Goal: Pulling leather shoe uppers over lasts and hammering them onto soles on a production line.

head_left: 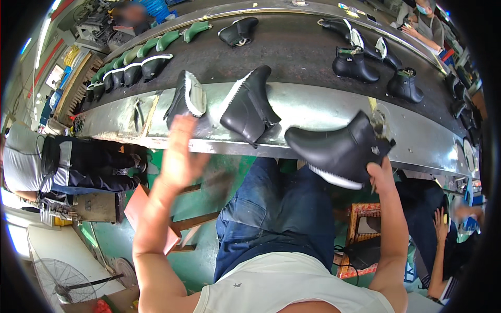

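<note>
My right hand (382,176) grips a black ankle boot (334,143) by its heel-and-shaft end. The boot is tilted over the bench's near edge, its toe to the left and its white-edged sole downward. Something thin shows below my thumb, too small to name. Blurred by motion, my left hand (181,154) has its fingers stretched toward a standing black boot (178,96) with a white sole, holding nothing that I can see. Whether it touches that boot I cannot tell. Between my hands another black boot (250,107) with a white sole edge lies on the metal ledge.
Pliers (137,116) lie on the metal ledge (323,99) at the left. Beyond it, the dark belt (292,57) carries several black boots and green lasts (168,40). A person (424,26) sits across the belt; others stand at left and right.
</note>
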{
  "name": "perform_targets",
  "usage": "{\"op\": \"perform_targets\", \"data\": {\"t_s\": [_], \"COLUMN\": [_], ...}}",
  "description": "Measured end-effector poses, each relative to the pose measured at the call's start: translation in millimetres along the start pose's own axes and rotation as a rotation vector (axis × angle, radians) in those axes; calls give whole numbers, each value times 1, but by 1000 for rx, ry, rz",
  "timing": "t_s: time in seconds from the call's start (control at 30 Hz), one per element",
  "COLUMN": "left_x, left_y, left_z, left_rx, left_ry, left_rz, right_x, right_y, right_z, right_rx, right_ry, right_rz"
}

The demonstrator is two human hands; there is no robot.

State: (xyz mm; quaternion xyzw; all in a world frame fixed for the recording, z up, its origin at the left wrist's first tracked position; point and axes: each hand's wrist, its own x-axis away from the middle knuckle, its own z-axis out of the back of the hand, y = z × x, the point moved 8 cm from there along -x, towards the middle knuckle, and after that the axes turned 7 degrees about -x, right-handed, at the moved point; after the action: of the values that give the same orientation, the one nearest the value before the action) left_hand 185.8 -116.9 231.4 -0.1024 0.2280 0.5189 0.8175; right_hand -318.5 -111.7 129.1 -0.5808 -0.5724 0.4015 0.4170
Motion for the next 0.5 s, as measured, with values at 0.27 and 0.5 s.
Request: {"op": "perform_targets", "data": {"t_s": [0.27, 0.5], "left_x": [98, 164], "left_y": [252, 279], "left_z": [-80, -201], "left_rx": [602, 825], "left_ry": [-488, -675], "left_rz": [-168, 143], "right_x": [117, 130], "right_y": [59, 192], "right_z": [-24, 32], "right_rx": [27, 143], "right_ry": [-93, 198], "right_rz": [-391, -619]}}
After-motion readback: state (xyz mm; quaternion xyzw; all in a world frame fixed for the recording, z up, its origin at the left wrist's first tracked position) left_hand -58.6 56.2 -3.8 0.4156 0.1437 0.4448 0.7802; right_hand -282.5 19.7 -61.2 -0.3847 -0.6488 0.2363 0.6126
